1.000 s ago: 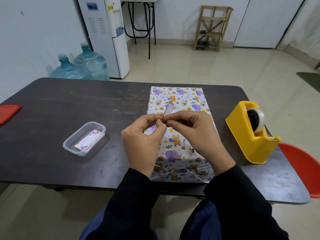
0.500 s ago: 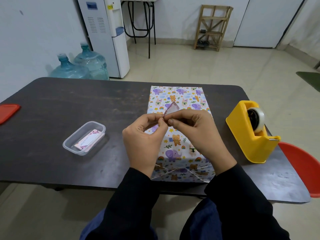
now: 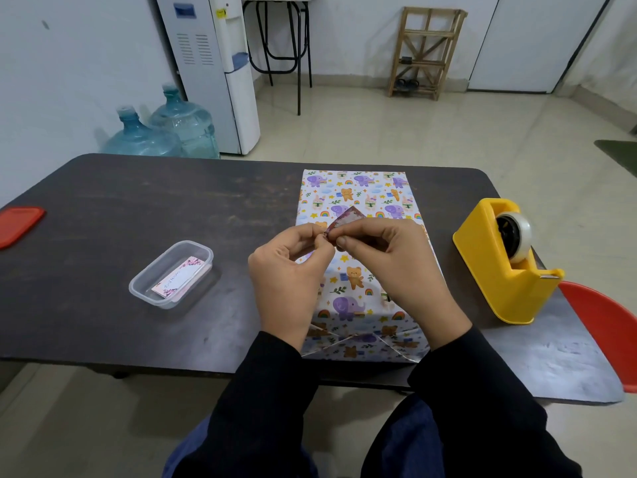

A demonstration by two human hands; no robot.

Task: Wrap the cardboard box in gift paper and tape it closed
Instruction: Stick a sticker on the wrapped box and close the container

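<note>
Head view, only cam here. Your left hand (image 3: 287, 270) and right hand (image 3: 389, 267) meet above the wrapped box (image 3: 358, 263), fingertips almost touching. Both sets of fingers are pinched closed on a small pink card (image 3: 344, 220), w/ its pointed corner sticking up between them. Card is held in the air, above the box top, not resting on it.

Box lies flat on the dark counter (image 3: 138, 215), center-right, long side running away from you. It's fully covered in animal-print paper; near end shows folded flaps meeting in a V, close to the counter's front edge.

Yellow tape dispenser (image 3: 499, 263) sits to the right of the box, apart from it, roll at the top. Clear plastic tub (image 3: 171, 274) sits to the left, well apart from the box, w/ a floral card (image 3: 177, 277) lying inside. Red lid (image 3: 19, 225) at the far left edge. Red chair (image 3: 606, 326) pokes in at right.

Beyond the counter: two water jugs (image 3: 162, 132) on the floor beside a white dispenser (image 3: 213, 70), wooden rack (image 3: 425, 51) by the back wall.
</note>
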